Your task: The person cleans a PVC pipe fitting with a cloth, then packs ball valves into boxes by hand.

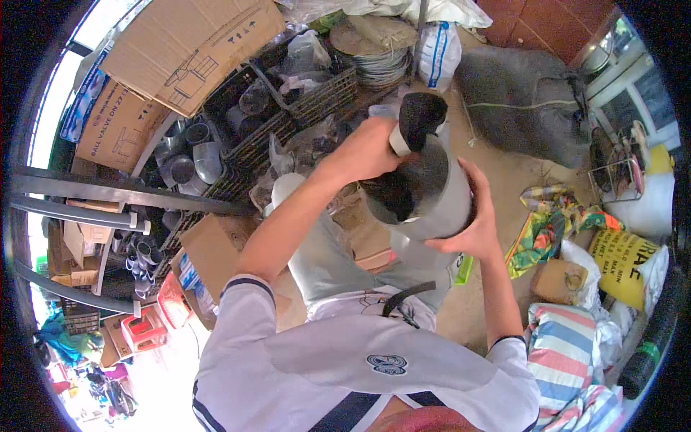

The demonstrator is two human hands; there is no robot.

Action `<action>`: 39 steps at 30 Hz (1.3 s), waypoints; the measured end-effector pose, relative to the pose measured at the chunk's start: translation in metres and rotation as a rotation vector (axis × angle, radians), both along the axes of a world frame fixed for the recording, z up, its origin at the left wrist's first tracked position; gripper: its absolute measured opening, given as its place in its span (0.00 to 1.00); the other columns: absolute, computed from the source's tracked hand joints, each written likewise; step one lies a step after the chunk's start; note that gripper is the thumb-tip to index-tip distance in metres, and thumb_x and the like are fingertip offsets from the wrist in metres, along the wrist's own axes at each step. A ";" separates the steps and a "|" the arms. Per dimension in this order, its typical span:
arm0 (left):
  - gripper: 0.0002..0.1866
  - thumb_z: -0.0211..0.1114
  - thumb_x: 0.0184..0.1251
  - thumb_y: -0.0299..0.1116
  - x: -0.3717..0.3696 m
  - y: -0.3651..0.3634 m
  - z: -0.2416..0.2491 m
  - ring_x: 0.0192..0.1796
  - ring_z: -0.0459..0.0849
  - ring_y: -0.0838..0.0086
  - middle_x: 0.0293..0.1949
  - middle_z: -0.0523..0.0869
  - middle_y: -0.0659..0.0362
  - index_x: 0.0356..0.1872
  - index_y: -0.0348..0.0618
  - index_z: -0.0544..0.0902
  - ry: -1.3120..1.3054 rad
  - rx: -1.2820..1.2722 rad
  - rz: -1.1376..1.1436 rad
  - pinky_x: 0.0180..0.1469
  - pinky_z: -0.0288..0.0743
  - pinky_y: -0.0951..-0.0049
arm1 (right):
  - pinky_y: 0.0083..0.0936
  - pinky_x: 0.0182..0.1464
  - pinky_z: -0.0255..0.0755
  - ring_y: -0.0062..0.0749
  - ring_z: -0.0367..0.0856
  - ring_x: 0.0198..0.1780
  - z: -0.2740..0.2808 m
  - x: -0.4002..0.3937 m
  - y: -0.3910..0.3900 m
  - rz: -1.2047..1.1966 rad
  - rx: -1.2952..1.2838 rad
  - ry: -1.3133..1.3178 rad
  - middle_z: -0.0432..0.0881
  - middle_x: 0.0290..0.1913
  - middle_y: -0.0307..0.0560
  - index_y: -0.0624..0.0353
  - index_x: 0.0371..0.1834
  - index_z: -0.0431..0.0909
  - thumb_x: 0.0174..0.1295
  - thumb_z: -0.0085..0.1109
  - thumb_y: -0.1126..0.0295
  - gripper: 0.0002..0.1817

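In front of my knees I hold a large, wide-mouthed grey plastic pipe fitting (441, 209), its open end tilted up toward me and its inside dark. My left hand (371, 150) is closed at its upper left, beside a smaller part with a pale rim and a dark opening (422, 117). My right hand (481, 219) wraps the fitting's right side, thumb near the lower rim and fingers along the outer wall. Some of the left fingers are hidden behind the rim.
Black crates (317, 93) with grey fittings stand at the left, below cardboard boxes (201, 50). A wire coil (381, 68) lies ahead. A dark sack (525, 101) is at the far right, with a yellow sack (619, 266) and striped bag (561, 345) nearer. Red stools (147, 327) stand at left.
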State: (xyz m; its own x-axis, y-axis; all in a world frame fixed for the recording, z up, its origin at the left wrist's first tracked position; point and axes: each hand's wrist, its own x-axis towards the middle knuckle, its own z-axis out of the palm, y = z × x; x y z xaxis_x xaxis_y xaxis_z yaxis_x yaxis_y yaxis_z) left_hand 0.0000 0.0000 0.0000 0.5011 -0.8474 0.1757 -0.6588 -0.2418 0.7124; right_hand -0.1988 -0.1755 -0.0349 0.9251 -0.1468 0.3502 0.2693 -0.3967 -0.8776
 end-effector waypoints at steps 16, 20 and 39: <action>0.22 0.77 0.58 0.42 -0.017 0.028 -0.073 0.43 0.89 0.61 0.41 0.90 0.48 0.49 0.41 0.85 0.222 -0.069 0.186 0.49 0.79 0.63 | 0.46 0.68 0.66 0.54 0.69 0.66 -0.011 0.006 -0.001 0.003 -0.283 0.090 0.69 0.62 0.57 0.55 0.72 0.65 0.21 0.85 0.57 0.63; 0.23 0.80 0.52 0.43 0.004 0.014 -0.047 0.43 0.88 0.51 0.39 0.89 0.46 0.45 0.40 0.85 0.145 -0.137 -0.013 0.49 0.79 0.61 | 0.42 0.72 0.60 0.50 0.68 0.69 -0.023 0.005 0.010 0.083 -0.061 0.179 0.69 0.66 0.55 0.58 0.74 0.59 0.21 0.87 0.56 0.68; 0.12 0.69 0.63 0.41 0.011 0.054 0.002 0.68 0.75 0.47 0.66 0.77 0.48 0.29 0.43 0.88 -0.292 -0.043 -0.159 0.68 0.69 0.57 | 0.41 0.72 0.60 0.44 0.69 0.69 -0.037 0.028 0.032 -0.064 0.486 0.083 0.70 0.68 0.53 0.56 0.77 0.54 0.21 0.89 0.60 0.72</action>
